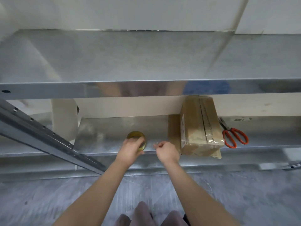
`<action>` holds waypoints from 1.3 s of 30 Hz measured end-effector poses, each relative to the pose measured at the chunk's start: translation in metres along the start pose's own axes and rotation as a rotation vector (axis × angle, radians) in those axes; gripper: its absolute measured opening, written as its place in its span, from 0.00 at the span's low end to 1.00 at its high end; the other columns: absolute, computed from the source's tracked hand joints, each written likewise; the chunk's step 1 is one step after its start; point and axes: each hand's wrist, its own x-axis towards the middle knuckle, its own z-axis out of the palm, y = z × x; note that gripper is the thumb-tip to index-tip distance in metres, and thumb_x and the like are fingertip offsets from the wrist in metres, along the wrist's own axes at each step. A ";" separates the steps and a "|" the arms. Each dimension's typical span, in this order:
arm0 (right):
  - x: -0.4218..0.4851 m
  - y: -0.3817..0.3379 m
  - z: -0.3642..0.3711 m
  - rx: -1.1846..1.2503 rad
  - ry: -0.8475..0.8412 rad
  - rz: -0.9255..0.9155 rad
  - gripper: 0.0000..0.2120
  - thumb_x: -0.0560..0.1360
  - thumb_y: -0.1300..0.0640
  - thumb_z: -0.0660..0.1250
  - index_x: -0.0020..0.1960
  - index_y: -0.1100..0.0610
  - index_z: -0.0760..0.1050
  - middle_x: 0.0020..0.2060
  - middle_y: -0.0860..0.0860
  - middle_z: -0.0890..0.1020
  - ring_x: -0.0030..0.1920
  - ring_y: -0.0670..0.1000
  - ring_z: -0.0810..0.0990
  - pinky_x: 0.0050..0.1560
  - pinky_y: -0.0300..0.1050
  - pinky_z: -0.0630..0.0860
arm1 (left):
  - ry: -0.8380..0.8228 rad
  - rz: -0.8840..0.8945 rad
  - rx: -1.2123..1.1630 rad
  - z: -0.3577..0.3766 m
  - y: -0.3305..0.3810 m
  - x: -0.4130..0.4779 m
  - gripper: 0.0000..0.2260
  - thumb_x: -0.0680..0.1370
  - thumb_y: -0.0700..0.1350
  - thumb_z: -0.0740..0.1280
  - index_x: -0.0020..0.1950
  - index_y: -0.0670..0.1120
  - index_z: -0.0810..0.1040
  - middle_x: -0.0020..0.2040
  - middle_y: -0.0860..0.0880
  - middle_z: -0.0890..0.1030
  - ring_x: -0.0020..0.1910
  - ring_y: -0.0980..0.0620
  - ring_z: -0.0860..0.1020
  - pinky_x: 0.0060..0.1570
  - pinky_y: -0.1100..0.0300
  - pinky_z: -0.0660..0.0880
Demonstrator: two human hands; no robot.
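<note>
Working at shelf edge (101, 154), left hand (130, 150) clamps tape roll (135, 135), right hand (167, 152) pinches strip (151, 147).

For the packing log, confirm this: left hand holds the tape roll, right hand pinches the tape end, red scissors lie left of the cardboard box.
One error: the head view shows the red scissors lying right of the cardboard box, not left. The left hand holds the tape roll and the right hand pinches the tape end, as stated.

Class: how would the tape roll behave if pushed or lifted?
Round, so the tape roll would probably roll on the smooth metal shelf. The left hand alone grips it, so likely light. Its pulled strip looks thin, probably floppy.
</note>
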 end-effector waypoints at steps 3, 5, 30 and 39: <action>0.003 -0.003 0.003 -0.116 0.037 -0.015 0.11 0.74 0.42 0.64 0.47 0.45 0.81 0.49 0.48 0.84 0.52 0.53 0.82 0.42 0.39 0.70 | 0.009 -0.027 -0.015 0.010 -0.003 -0.002 0.17 0.73 0.48 0.71 0.59 0.47 0.72 0.52 0.49 0.77 0.52 0.46 0.73 0.51 0.56 0.63; 0.003 -0.005 0.006 -0.165 0.043 -0.032 0.13 0.74 0.41 0.62 0.48 0.46 0.81 0.49 0.48 0.83 0.51 0.54 0.82 0.42 0.40 0.71 | 0.021 -0.058 -0.063 0.015 -0.004 -0.004 0.16 0.73 0.47 0.72 0.58 0.47 0.73 0.51 0.50 0.77 0.52 0.47 0.72 0.51 0.56 0.63; -0.121 0.045 -0.072 -0.318 0.531 -0.765 0.21 0.78 0.49 0.56 0.68 0.54 0.75 0.68 0.51 0.74 0.72 0.55 0.69 0.71 0.57 0.65 | 0.145 0.183 0.110 -0.043 0.098 -0.045 0.28 0.79 0.57 0.53 0.78 0.52 0.57 0.78 0.56 0.55 0.78 0.55 0.46 0.75 0.56 0.37; -0.089 0.120 -0.147 -0.315 0.607 -0.576 0.22 0.75 0.53 0.69 0.69 0.55 0.74 0.69 0.54 0.74 0.72 0.57 0.68 0.72 0.59 0.65 | 0.131 0.183 0.205 -0.012 0.189 -0.024 0.29 0.81 0.59 0.49 0.80 0.51 0.48 0.79 0.54 0.50 0.78 0.54 0.41 0.76 0.52 0.39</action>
